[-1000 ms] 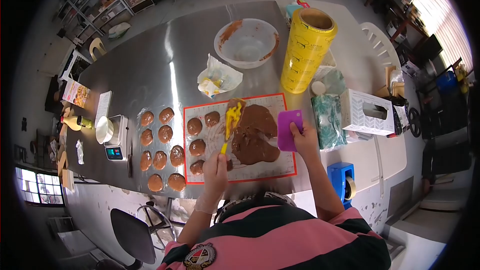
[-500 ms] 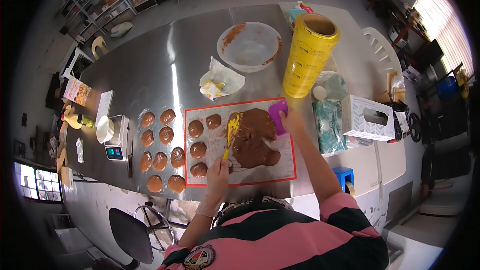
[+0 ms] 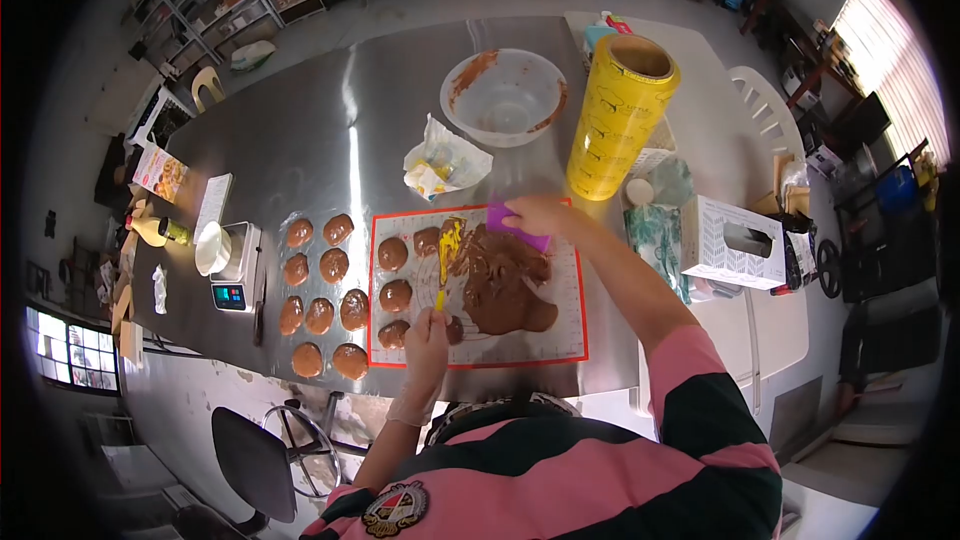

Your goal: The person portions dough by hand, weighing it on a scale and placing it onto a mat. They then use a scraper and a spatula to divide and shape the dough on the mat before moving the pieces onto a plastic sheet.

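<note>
My left hand [image 3: 428, 345], in a clear glove, is closed on the handle of a yellow spatula [image 3: 448, 258], whose chocolate-smeared blade lies over the left edge of a brown mass [image 3: 507, 290]. My right hand [image 3: 535, 215] grips a purple scraper [image 3: 515, 228] at the top of that mass. Beneath both is a red-edged mat [image 3: 577, 315]. Several brown rounds [image 3: 395, 295] sit on the mat's left part, one partly hidden near my left hand. More rounds [image 3: 354, 309] lie on clear film left of the mat.
Behind the mat are a crumpled wrapper [image 3: 447, 160] and a smeared bowl [image 3: 503, 97]. A tall yellow film roll [image 3: 622, 115] stands at the right, near a white box [image 3: 733, 242]. A scale [image 3: 235, 268] with a small bowl [image 3: 212, 249] is at the left.
My right hand and the scraper have moved left and up to the top of the brown mass. My left hand and the spatula have shifted slightly left.
</note>
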The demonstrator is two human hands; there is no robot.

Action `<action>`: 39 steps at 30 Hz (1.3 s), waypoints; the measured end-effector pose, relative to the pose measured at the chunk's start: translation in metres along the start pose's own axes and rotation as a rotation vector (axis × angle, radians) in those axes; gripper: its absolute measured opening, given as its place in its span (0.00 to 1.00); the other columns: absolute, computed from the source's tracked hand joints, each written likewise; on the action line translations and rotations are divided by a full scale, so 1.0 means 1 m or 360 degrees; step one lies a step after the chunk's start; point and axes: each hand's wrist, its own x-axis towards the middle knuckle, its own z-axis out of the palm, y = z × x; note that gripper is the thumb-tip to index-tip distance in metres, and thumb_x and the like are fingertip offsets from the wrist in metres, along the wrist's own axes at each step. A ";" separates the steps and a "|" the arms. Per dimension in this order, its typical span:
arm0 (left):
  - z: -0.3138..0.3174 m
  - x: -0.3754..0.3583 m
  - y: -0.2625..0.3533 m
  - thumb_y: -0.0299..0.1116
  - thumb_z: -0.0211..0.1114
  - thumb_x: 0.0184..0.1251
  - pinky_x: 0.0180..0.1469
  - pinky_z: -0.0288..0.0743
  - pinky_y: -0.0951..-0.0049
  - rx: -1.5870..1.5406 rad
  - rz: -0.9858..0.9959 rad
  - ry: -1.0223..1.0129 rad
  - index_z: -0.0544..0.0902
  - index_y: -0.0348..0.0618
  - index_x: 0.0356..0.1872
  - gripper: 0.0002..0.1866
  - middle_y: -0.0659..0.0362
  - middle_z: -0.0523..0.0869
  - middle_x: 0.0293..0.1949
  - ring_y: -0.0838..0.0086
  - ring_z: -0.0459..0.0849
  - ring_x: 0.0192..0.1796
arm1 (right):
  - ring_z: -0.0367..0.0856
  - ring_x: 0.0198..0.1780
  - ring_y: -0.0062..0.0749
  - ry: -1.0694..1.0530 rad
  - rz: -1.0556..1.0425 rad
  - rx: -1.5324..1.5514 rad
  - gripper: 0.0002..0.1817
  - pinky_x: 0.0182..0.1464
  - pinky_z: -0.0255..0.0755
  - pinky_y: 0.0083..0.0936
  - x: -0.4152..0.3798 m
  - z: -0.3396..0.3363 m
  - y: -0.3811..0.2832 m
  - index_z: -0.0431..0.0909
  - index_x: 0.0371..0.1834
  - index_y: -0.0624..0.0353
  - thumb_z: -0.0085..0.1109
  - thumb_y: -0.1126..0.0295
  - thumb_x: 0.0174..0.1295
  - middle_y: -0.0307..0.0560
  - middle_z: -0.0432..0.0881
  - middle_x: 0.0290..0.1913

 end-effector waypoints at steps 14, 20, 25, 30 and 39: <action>0.001 -0.010 -0.018 0.37 0.49 0.66 0.30 0.67 0.65 0.0181 -0.0094 -0.0105 0.76 0.37 0.30 0.14 0.50 0.77 0.20 0.63 0.78 0.27 | 0.79 0.31 0.50 0.0820 0.0444 -0.0105 0.13 0.34 0.71 0.42 -0.108 -0.037 -0.031 0.71 0.36 0.59 0.48 0.59 0.62 0.56 0.78 0.26; 0.010 0.001 -0.007 0.42 0.46 0.67 0.21 0.57 0.75 -0.0375 -0.0376 -0.0466 0.71 0.45 0.24 0.15 0.63 0.67 0.14 0.77 0.65 0.17 | 0.79 0.31 0.50 0.0885 0.0494 0.0264 0.15 0.33 0.70 0.40 -0.103 -0.010 -0.055 0.72 0.38 0.60 0.48 0.59 0.62 0.57 0.78 0.26; 0.010 0.006 0.023 0.47 0.44 0.69 0.16 0.43 0.82 -0.1300 -0.1221 -0.0858 0.62 0.55 0.20 0.17 0.72 0.53 0.12 0.85 0.48 0.12 | 0.77 0.24 0.42 0.1391 0.0143 0.0150 0.10 0.21 0.68 0.34 -0.109 0.037 -0.103 0.73 0.39 0.58 0.53 0.65 0.59 0.50 0.76 0.23; 0.019 0.001 0.011 0.49 0.43 0.69 0.15 0.44 0.81 -0.1511 -0.1439 -0.0901 0.63 0.54 0.21 0.18 0.72 0.53 0.11 0.84 0.49 0.12 | 0.75 0.21 0.32 0.1374 -0.0054 -0.0270 0.15 0.19 0.68 0.27 -0.110 0.077 -0.128 0.74 0.44 0.54 0.57 0.70 0.51 0.40 0.71 0.24; 0.024 -0.009 0.002 0.45 0.42 0.67 0.14 0.41 0.79 -0.1291 -0.1377 -0.0910 0.62 0.54 0.22 0.14 0.71 0.55 0.11 0.83 0.49 0.11 | 0.76 0.20 0.30 0.1321 0.0118 -0.0432 0.16 0.20 0.70 0.27 -0.093 0.089 -0.107 0.75 0.45 0.55 0.53 0.71 0.51 0.39 0.71 0.24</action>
